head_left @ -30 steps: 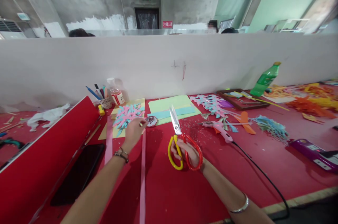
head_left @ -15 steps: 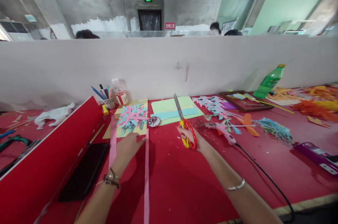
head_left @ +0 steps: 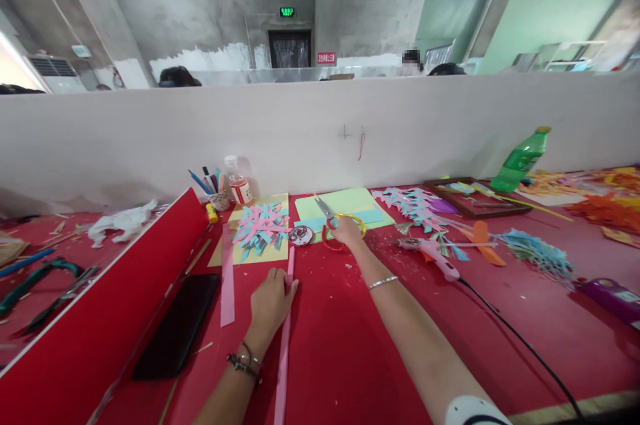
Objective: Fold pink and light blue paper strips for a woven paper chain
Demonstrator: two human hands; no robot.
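Note:
A long, narrow pink paper strip [head_left: 284, 358] runs down the red tabletop toward me. My left hand [head_left: 270, 298] is on it near its upper part, thumb and curled fingers closed about the strip. In my right hand [head_left: 349, 231] are scissors [head_left: 326, 208] with red and yellow handles, low over the pale green paper [head_left: 350, 200] and its light blue strip [head_left: 371, 216]. Their blades point away and to the left. A wider pink strip [head_left: 227, 291] lies left of my left hand. Pink and blue paper pieces [head_left: 260, 228] are heaped on yellow paper [head_left: 225, 255].
Left are a black phone [head_left: 177, 328] and an upright red board [head_left: 125, 305]. A round tin [head_left: 301, 235] sits between the papers. Right lie a pink glue gun [head_left: 433, 255] with a black cord, fringed paper [head_left: 413, 205] and a green bottle [head_left: 520, 161].
My left hand has come down and right onto the narrow pink strip. The scissors have swung leftward and lowered toward the green paper. The whole view has shifted slightly.

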